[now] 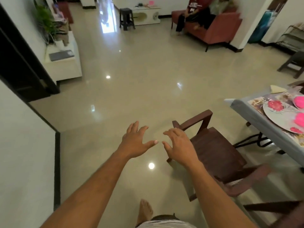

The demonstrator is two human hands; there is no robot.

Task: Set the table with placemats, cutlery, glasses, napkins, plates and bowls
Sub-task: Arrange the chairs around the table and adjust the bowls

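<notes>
1. Both hands are held out in front over the floor (pixel 131 89), palms down. The left hand (pixel 135 142) has its fingers spread and straight; the right hand (pixel 178 143) has fingers apart and slightly bent. Neither grip holds or touches anything.
2. The task's things lie at about 3 o'clock from the hands: the table (pixel 256 119) corner carries a floral placemat (pixel 258 102), with a large patterned plate (pixel 278 116) on it.
3. On the plate sit pink items (pixel 299 101), cut off by the frame edge; they may be bowls, but I cannot tell.
4. A pale folded piece, possibly a napkin (pixel 277 89), lies on the table at the far side of the placemat.
5. A wooden chair (pixel 218 152) stands between the hands and the table, just under the right hand.
6. Handling, as I judge it: the plate looks rigid and probably breakable, with a smooth surface, so take it by the rim at opposite sides, thumbs on top.
7. The placemat looks thin and flexible; slide or lift it by two corners, only once it is unloaded.
8. The napkin, if it is one, is light and soft; a pinch at the fold will do.
9. No cutlery or glasses show here.
</notes>
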